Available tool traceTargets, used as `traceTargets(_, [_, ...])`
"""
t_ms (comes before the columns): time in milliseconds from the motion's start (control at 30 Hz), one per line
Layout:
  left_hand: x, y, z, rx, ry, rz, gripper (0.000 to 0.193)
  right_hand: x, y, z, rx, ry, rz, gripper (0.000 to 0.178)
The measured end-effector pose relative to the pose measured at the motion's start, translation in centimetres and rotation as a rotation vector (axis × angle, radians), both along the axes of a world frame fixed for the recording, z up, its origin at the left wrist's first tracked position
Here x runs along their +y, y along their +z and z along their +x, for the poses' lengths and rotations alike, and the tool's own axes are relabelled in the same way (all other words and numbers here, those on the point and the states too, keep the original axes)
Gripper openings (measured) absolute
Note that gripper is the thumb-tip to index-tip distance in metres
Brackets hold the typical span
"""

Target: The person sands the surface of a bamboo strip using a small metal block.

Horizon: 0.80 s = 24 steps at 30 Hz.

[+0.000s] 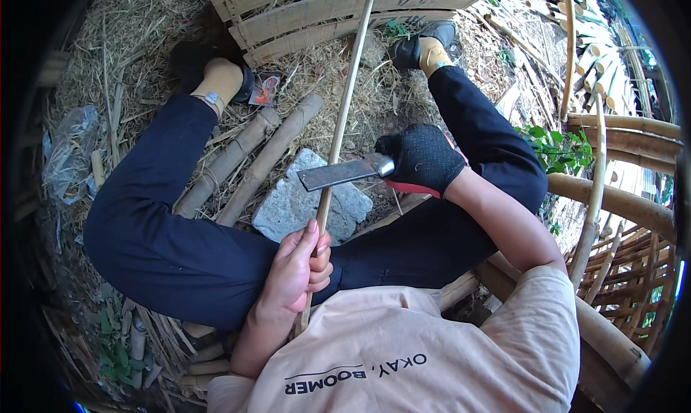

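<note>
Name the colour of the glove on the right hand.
The glove is black, with red showing along its edges, seen best in the head view.

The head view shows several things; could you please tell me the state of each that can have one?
Stick, held, slanting
Knife, held crosswise over the stick
Left hand, bare, closed around the stick
Right hand, gloved, gripping the knife
Stone, partly hidden
Plastic bag, crumpled
</note>
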<state>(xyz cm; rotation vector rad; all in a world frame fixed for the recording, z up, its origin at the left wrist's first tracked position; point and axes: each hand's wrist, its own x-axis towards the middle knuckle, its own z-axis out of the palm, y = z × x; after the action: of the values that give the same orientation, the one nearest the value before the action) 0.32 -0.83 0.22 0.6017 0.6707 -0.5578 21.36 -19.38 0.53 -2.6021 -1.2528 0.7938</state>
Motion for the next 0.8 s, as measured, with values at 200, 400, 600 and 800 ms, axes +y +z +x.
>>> traceTargets(200, [0.1, -0.1, 0.1, -0.004, 0.006, 0.007, 0.042, -0.2, -1.3, 1.1, -0.095, 0.005, 0.004, 0.025])
traceTargets(400, [0.0, 0.0, 0.0, -0.007, -0.002, 0.033, 0.04, -0.2, -1.3, 1.6, -0.14, 0.002, -0.029, 0.028])
traceTargets(600, [0.2, 0.2, -0.1, 0.001, 0.005, 0.024, 0.04, -0.2, -2.4, 2.7, -0.194, -0.254, -0.006, 0.022])
traceTargets(800, [0.3, 0.3, -0.1, -0.012, 0.019, -0.022, 0.04, -2.4, -2.2, 6.4, -0.367, -0.281, 0.047, 0.026])
